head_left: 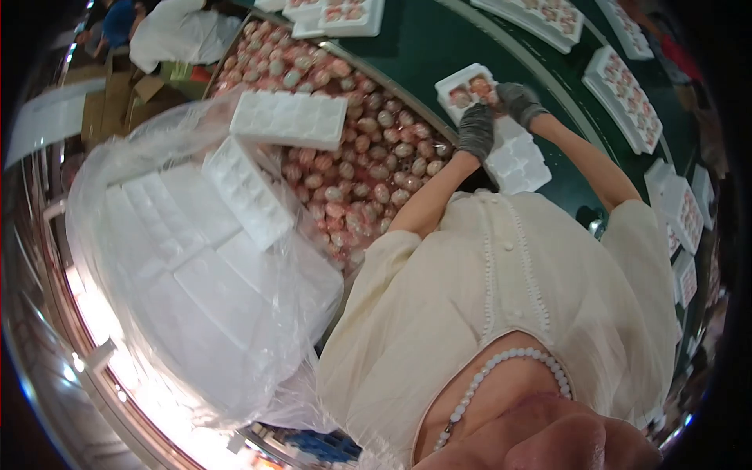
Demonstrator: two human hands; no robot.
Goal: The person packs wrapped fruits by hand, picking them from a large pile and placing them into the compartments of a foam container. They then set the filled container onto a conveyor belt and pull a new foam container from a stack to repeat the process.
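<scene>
Foam tray (501, 133) lies lengthwise between both gloved hands, its filled end pinched by the right hand (518, 102), the left hand (475, 131) pressing flat alongside.

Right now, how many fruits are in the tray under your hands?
2 show, both in the far end cells of the foam tray: the first fruit, and the second fruit beside it, near the right hand. The left hand covers cells; more may be hidden.
</scene>
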